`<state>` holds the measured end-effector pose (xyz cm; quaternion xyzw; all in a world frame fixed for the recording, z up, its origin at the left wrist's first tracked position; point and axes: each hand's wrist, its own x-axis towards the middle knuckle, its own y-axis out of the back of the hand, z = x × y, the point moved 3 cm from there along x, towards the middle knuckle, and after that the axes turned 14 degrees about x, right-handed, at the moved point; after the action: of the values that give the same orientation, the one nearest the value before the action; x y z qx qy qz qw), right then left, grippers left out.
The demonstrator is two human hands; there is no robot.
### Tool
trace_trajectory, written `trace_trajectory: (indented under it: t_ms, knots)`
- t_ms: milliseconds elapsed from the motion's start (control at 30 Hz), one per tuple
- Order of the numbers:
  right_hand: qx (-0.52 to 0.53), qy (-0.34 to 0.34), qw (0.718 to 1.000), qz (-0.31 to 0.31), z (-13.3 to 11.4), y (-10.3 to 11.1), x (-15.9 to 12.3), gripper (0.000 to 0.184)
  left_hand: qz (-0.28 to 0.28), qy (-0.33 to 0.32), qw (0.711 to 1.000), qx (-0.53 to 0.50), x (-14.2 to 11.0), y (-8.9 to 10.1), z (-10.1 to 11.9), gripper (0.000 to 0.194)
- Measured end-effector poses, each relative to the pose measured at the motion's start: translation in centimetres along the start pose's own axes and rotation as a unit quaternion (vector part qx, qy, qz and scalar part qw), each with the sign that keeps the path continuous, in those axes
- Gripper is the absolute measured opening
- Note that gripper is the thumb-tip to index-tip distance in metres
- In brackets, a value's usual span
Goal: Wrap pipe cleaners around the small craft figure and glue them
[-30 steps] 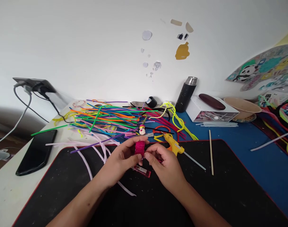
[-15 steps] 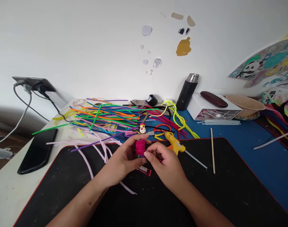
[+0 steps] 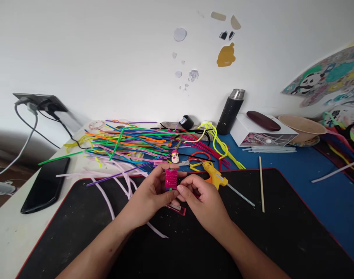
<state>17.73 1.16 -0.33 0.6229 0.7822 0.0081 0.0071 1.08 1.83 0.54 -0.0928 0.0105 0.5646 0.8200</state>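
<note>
A magenta coil of pipe cleaner (image 3: 171, 179), wound into a small cylinder, is held above the black mat. My left hand (image 3: 150, 195) is closed around it, fingers behind and thumb at its lower end. Green and purple bits show at the coil's ends. My right hand (image 3: 204, 201) pinches at the coil's lower right edge with thumb and forefinger; what lies between those fingertips is hidden. Just beyond the hands sits a small white face-like figure (image 3: 175, 157) with a yellow and pink top. Below the coil, a red-edged packet (image 3: 179, 209) lies partly covered by my fingers.
Many coloured pipe cleaners (image 3: 130, 143) are heaped behind my hands. To the right lie a yellow glue gun (image 3: 215, 175) and a wooden stick (image 3: 262, 184). A black flask (image 3: 231, 111) and a white box (image 3: 264, 131) stand behind; a phone (image 3: 46, 186) lies left.
The magenta coil has turned and tilted slightly between my fingers, showing more of its side and a green bit at its top. Both hands stay almost in place.
</note>
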Motion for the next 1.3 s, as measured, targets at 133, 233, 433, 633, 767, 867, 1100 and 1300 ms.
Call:
trace_trajectory:
  t_ms: [133,233,433,633,767,867,1100,1300]
  knots:
    - [0.052,-0.022,0.998,-0.013,0.0,0.1,0.1,0.021,-0.039,0.019,0.999,-0.006,-0.2,-0.1,0.0,0.051]
    - [0.070,-0.028,0.997,-0.026,-0.2,0.2,0.2,0.022,-0.060,0.028,0.997,-0.030,-0.3,-0.1,0.1,0.050]
    - [0.155,-0.051,0.984,-0.071,-0.7,-0.2,0.2,0.029,-0.097,0.020,0.991,-0.095,-0.6,-0.5,0.1,0.046]
    - [0.235,-0.092,0.963,-0.091,-0.7,-0.4,0.2,0.045,-0.118,0.011,0.982,-0.144,-0.8,-1.1,-0.4,0.044]
    - [0.265,-0.125,0.952,-0.090,-0.3,-0.5,0.2,0.049,-0.106,0.004,0.986,-0.125,-0.6,-1.1,-0.7,0.046]
    - [0.279,-0.141,0.945,-0.097,-0.3,-0.6,0.2,0.050,-0.085,-0.011,0.995,-0.054,-0.6,-0.8,-0.4,0.050]
    - [0.270,-0.135,0.951,-0.070,-0.4,-0.1,0.4,0.045,0.014,-0.075,0.983,0.167,-1.2,0.0,0.4,0.053]
    - [0.246,-0.120,0.960,-0.057,-0.1,0.4,0.6,0.042,0.074,-0.138,0.935,0.317,-1.0,0.3,0.5,0.055]
